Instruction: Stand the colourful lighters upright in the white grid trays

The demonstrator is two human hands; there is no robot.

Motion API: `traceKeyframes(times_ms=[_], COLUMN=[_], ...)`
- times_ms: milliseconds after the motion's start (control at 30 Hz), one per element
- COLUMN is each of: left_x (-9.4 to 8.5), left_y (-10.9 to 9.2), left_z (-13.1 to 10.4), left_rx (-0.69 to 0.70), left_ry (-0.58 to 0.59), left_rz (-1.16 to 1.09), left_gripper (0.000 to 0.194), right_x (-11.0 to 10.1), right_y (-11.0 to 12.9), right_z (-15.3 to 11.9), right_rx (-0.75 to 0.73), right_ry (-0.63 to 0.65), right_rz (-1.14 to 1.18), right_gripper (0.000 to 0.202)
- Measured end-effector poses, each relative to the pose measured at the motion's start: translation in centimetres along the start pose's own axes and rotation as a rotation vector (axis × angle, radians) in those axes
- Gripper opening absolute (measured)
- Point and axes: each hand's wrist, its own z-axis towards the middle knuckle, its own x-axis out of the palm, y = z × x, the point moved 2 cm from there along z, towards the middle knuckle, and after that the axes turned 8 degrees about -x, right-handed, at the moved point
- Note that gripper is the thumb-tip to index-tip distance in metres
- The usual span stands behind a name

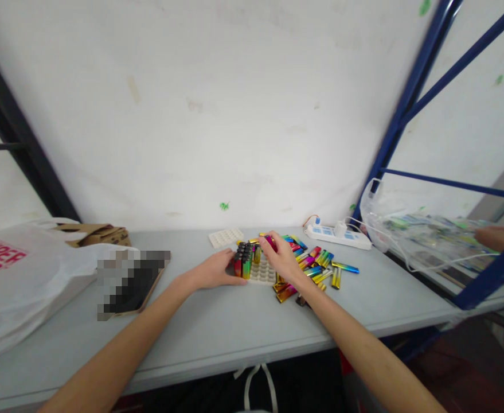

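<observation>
Several lighters point(245, 261) with black tops stand upright, packed together in the left part of a cream holder tray point(262, 275) with rows of slots. My left hand point(216, 269) curls round the left side of this group, its thumb along the front and its fingers partly hidden behind. Above the tray's back right, my right hand point(282, 257) pinches a shiny pink-red lighter point(271, 242), mostly covered by the fingers. To the right of the tray, a loose heap of metallic rainbow-coloured lighters point(314, 261) lies partly beneath my right hand and forearm.
Behind lies another cream tray point(226, 237). A white power strip point(338, 235) with cables sits at the back right. On the left are a dark phone-like object point(142, 284), cardboard point(101, 234) and a white plastic bag point(32, 281). Past the blue frame point(400, 115), another person's hand point(496, 238) shows.
</observation>
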Motion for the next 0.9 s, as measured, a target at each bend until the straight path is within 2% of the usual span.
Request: traceKeyframes(times_ms=[100,233,300,433,533,633,833,900], left_x=[0.1,0.3,0.4,0.8,0.9,0.9,1.0,0.9], left_y=[0.3,0.7,1.0,1.5,1.7,1.7,2.0,2.0], left_z=[0.0,0.2,0.3,0.6,0.7,0.7,0.7,0.7], left_rx=[0.021,0.022,0.023,0.026,0.016,0.011,0.016,0.017], left_ry=[-0.013,-0.009,-0.008,-0.006,-0.008,-0.008,0.001,0.004], left_rz=[-0.041,-0.058,-0.051,-0.033,-0.024,-0.031,-0.061,-0.07], left_gripper=[0.068,0.07,0.071,0.073,0.071,0.071,0.071,0.071], right_x=[-0.7,-1.7,-1.9,-1.9,-1.8,-1.7,-2.0,-1.7], right_y=[0.4,1.1,1.0,0.2,-0.5,-0.9,-0.4,-0.4], right_z=[0.2,0.5,0.6,0.4,0.2,0.2,0.5,0.7], right_rx=[-0.03,-0.218,-0.259,-0.222,-0.196,-0.191,-0.31,-0.284], right_ry=[0.087,0.11,0.167,0.323,0.336,0.346,0.42,0.433], right_rz=[-0.011,-0.196,-0.277,-0.301,-0.278,-0.284,-0.358,-0.439], right_gripper=[0.035,0.037,0.036,0.025,0.017,0.02,0.019,0.021])
